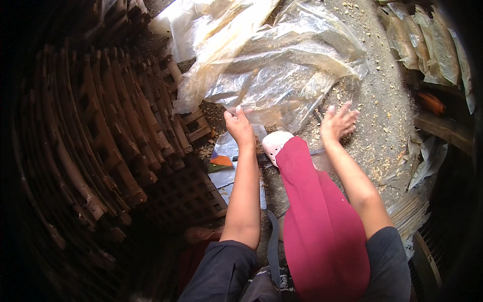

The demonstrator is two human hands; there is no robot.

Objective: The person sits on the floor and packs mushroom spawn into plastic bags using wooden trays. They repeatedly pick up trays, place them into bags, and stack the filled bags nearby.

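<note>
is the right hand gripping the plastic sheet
No, the right hand is spread open with fingers apart beside the clear plastic sheet, while the left hand touches its edge.

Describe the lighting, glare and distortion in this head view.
Head view: daylight falls on the plastic sheet, which shows pale glare; the wooden lattices at left sink into shadow, edges bowed by the fisheye; the corners go black; the left hand and right hand are sharp.

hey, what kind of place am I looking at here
Probably a small rough workshop or storage yard. Stacked wooden lattice frames stand at the left, sawdust and wood chips litter the gritty ground, and the left hand and right hand reach a crumpled clear plastic sheet.
</note>
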